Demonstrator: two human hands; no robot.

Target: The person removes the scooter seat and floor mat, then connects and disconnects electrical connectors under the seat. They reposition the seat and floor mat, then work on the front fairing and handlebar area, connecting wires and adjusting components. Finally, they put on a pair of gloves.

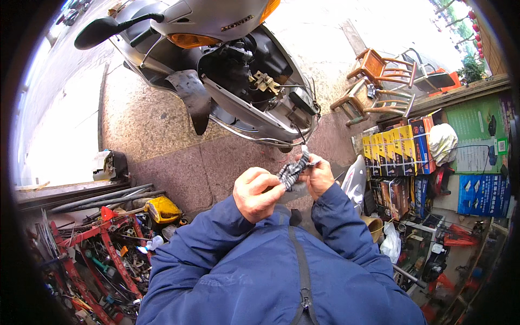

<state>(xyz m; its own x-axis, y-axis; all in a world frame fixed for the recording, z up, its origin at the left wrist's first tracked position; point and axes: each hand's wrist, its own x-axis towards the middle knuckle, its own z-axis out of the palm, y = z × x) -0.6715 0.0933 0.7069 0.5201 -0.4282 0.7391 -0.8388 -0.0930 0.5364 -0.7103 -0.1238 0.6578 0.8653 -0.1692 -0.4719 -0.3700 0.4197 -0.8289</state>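
Observation:
Both my hands are raised in front of my chest, with a bundled length of black-and-grey coiled cord (291, 173) between them. My left hand (257, 193) pinches its left end between thumb and fingers. Closed around its right side is my right hand (319, 176). A pale piece sticks up from the bundle's top, close below a dark cable from the scooter; whether they join I cannot tell. Just beyond stands a silver motor scooter (244, 111), its front opened up so that wiring and a metal bracket (264, 82) show inside.
At left, a red metal rack (111, 254) holds many tools, beside a yellow container (163, 209). Stacked boxes (392, 151) line the right, with wooden stools (374, 67) behind. A white plastic bag (391, 242) hangs near my right elbow. The scooter's mirror (96, 33) juts out left.

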